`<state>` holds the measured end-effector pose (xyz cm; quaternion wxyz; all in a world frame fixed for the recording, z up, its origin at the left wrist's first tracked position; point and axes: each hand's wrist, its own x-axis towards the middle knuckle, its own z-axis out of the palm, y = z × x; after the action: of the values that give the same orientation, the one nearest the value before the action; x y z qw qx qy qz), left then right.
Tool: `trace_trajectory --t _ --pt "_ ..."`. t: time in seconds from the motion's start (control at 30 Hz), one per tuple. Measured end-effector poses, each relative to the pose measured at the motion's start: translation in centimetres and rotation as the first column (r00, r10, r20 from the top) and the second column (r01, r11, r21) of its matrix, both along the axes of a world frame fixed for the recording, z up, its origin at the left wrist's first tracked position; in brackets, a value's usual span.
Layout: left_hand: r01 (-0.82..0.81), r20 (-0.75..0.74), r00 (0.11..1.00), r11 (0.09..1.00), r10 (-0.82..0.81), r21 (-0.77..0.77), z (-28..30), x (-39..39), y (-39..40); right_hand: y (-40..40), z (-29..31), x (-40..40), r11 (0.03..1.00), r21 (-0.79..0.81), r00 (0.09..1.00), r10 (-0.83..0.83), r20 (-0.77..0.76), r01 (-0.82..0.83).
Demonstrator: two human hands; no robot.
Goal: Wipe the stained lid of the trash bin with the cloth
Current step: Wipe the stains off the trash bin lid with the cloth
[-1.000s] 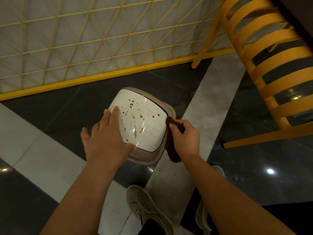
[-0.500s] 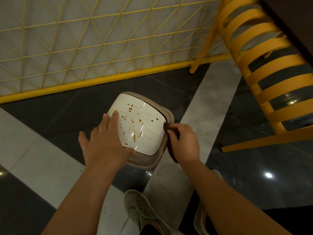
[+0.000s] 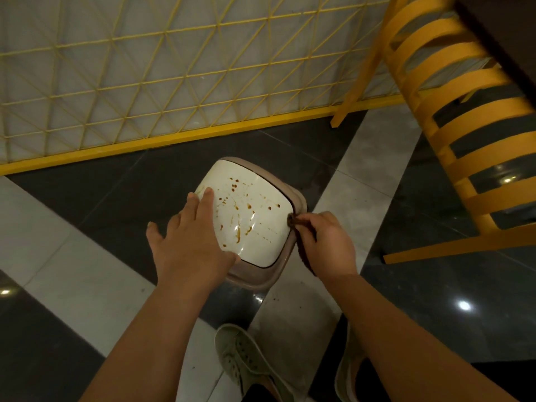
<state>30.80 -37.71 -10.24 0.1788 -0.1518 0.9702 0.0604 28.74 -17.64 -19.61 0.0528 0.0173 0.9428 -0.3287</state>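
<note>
Nearest the camera, two pale perforated shoes are seen at the bottom edge: the left shoe [image 3: 246, 364] on a light floor strip, the right shoe [image 3: 348, 375] partly hidden behind the right forearm. No brand mark or writing can be read on either.

Above them, both bare forearms are stretched forward. The left hand [image 3: 188, 245] is laid flat, fingers straight and slightly spread, on the left side of the lid [image 3: 255, 224], with the thumb pressed at the lid's near edge. The right hand [image 3: 324, 242] is curled around a dark brown cloth [image 3: 291, 220]; a bunched tip of the cloth is pinched at the lid's right edge, and the rest hangs down beside the bin, mostly hidden by the hand.

The lid is white, rounded-square and glossy, and is spotted and streaked with brown stains [image 3: 240, 210] across its middle. It is seated on the beige rim of the trash bin [image 3: 258, 278], which stands on a floor [image 3: 87, 204] of dark polished tiles crossed by pale bands. No label or lettering is visible on lid or bin.

Further back, a yellow slatted chair [image 3: 470, 134] is seen at the right, well apart from the bin. Behind the bin, a yellow lattice fence [image 3: 162, 82] is mounted along a yellow base rail in front of a pale wall.
</note>
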Motion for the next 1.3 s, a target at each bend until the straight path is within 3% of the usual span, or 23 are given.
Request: trace_trajectory --t 0.2,0.33,0.5,0.7,0.87,0.97,1.03,1.3 --pt "-0.007 -0.007 1.0 1.0 0.008 0.014 0.0 -0.1 0.0 -1.7 -0.2 6.6 0.981 -0.188 0.997 0.049 0.056 -0.038" --pt "-0.009 0.002 1.0 0.999 0.009 0.04 0.0 -0.1 0.0 -0.1 -0.7 5.3 0.986 -0.137 0.994 0.103 0.033 -0.098" --pt "-0.006 0.008 1.0 1.0 0.006 0.022 0.2 -0.1 0.0 -1.0 -0.7 1.3 0.948 -0.216 0.97 -0.21 0.119 0.232" --pt "-0.003 -0.003 1.0 1.0 0.003 0.012 0.2 -0.4 -0.1 -3.0 -0.3 9.3 0.959 -0.277 0.981 -0.004 0.196 0.059" --pt "0.048 0.019 0.999 0.999 -0.048 -0.003 -0.1 -0.4 -1.0 -2.2 -0.8 9.8 0.955 -0.255 0.962 0.201 0.184 -0.151" --pt "0.121 0.033 0.992 0.992 -0.12 -0.028 -0.1 -0.3 -2.1 -0.6 -1.2 9.0 0.947 -0.244 0.936 -0.123 0.33 0.21" --pt "0.133 0.041 0.991 0.99 -0.131 -0.038 -0.1 -0.1 -2.5 0.5 -1.0 8.3 0.887 -0.26 0.9 -0.291 0.323 0.381" --pt "-0.067 -0.046 0.997 0.997 0.068 0.026 0.2 0.5 -3.2 0.5 1.6 5.6 0.791 -0.439 0.902 -0.335 0.273 0.426"
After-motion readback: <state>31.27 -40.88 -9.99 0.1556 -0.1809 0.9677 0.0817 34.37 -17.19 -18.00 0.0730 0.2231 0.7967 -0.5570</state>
